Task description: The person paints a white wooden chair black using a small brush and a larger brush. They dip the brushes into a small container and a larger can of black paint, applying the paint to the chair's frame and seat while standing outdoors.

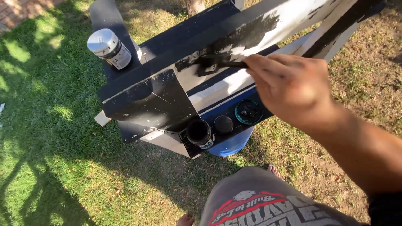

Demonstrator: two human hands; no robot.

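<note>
Right hand [293, 90], upper right, closed around brush [217, 62] on half-black white board [268, 29] at top centre; even strokes advisable, reloading from open jar [199, 132] below.

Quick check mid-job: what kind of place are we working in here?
Most likely a backyard or garden, outdoors in sunlight. Patchy grass runs to bare dirt, and the right hand holds a brush against a half-blackened wooden piece, with an open paint jar below.
</note>
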